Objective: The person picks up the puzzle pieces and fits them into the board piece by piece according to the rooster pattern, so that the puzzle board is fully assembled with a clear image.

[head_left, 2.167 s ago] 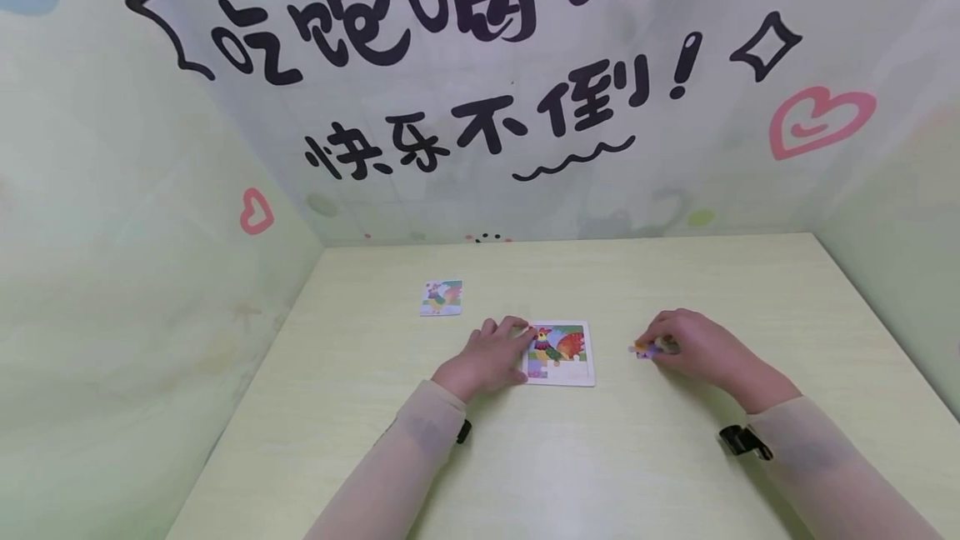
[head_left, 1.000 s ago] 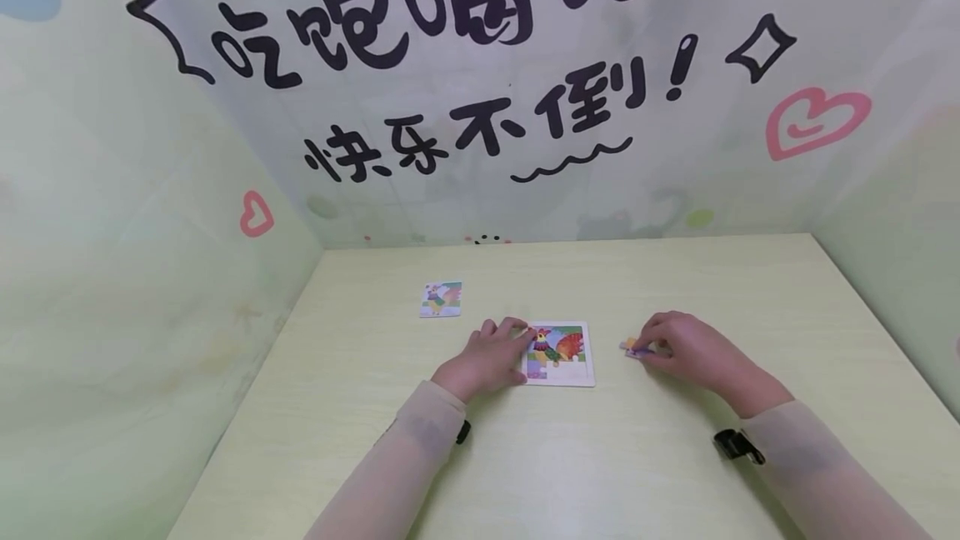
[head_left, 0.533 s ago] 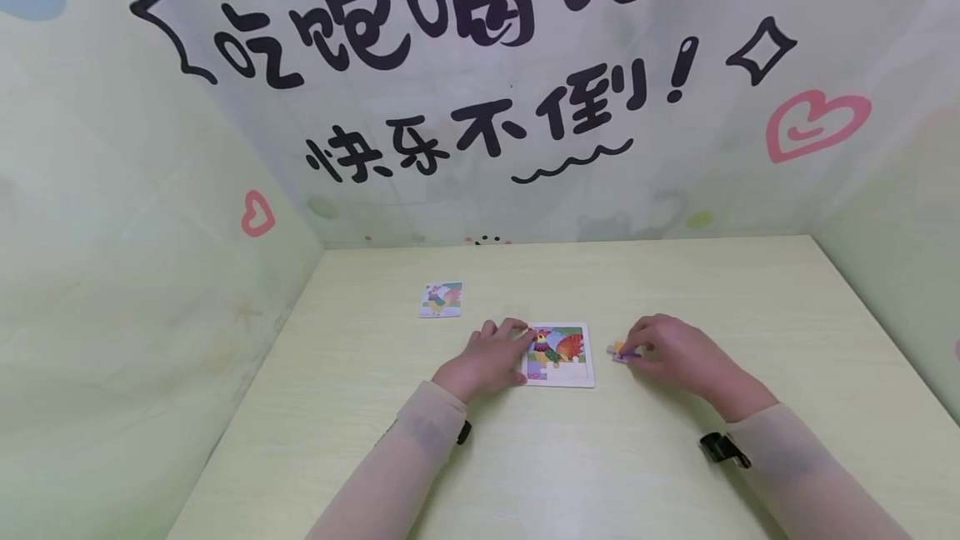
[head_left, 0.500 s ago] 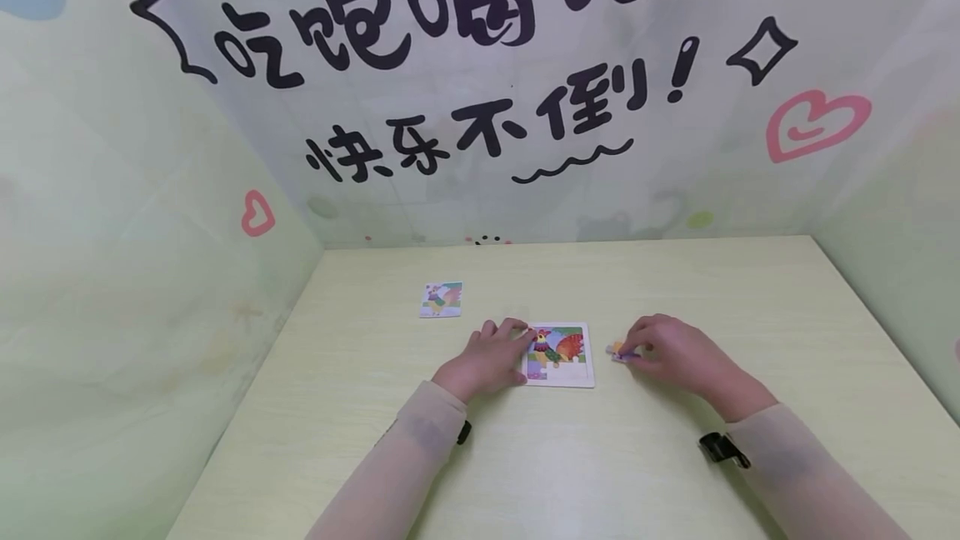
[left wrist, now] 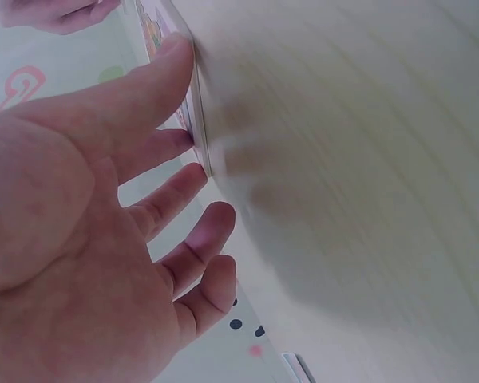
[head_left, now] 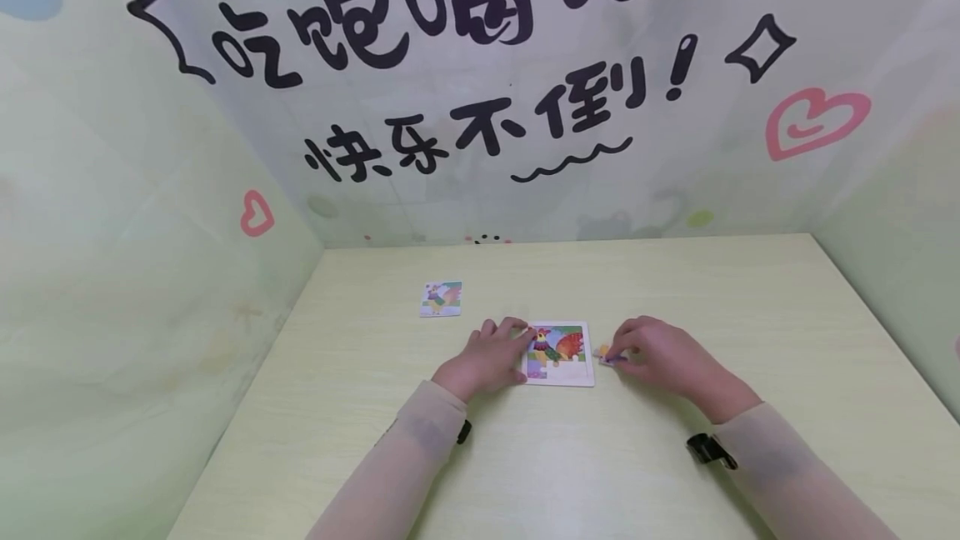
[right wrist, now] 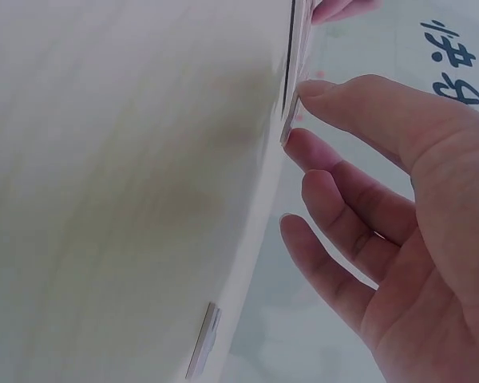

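My left hand (head_left: pixel 489 357) rests at the left side of a small white-framed jigsaw puzzle (head_left: pixel 558 354) with a rooster picture. In the left wrist view its thumb presses on the puzzle's edge, and the other fingers spread loosely along the side. A white gap shows at the picture's lower right. Just right of the frame, my right hand (head_left: pixel 663 357) pinches a yellow and purple puzzle piece (head_left: pixel 603 354) between thumb and index finger. The right wrist view shows that piece (right wrist: pixel 290 120) edge-on, its other fingers loosely bent.
A square rooster picture card (head_left: pixel 442 299) lies behind and left of the puzzle. In the right wrist view, another thin flat piece (right wrist: pixel 203 341) lies on the table (head_left: pixel 540 457). Printed walls stand at the back and both sides.
My right hand has moved left with the pinched puzzle piece, from well right of the frame to beside its right edge. The left hand and the puzzle have stayed in place.
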Available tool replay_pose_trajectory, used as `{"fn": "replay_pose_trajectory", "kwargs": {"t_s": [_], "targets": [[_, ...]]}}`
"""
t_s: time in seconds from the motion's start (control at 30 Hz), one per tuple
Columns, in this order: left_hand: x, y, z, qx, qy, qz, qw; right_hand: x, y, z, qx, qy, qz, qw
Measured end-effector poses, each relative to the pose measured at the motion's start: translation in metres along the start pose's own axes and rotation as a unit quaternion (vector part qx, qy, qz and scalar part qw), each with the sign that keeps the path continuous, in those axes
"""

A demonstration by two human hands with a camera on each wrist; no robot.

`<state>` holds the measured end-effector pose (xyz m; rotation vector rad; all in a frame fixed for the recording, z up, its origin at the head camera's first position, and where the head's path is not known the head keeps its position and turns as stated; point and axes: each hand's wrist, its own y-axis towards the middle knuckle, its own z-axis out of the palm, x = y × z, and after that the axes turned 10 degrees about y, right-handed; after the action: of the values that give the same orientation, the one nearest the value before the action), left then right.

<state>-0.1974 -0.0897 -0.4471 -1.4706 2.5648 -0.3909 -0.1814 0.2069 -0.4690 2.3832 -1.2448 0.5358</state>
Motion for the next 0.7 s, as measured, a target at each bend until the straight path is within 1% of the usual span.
{"fn": "replay_pose_trajectory", "kwargs": {"t_s": [0.2,0.47,0.7], "targets": [[0.001,0.0,0.001,-0.003,-0.001,0.003,1.0,0.005,0.004,0.001,0.015,-0.003,0.0,0.9999],[0.0,0.001,0.001,-0.007,0.012,0.005,0.9999,0.01,0.005,0.004,0.004,-0.011,-0.026,0.9996],[0.001,0.003,0.003,-0.005,0.021,-0.001,0.9998,0.016,0.009,0.007,0.009,-0.009,-0.027,0.9995]]}}
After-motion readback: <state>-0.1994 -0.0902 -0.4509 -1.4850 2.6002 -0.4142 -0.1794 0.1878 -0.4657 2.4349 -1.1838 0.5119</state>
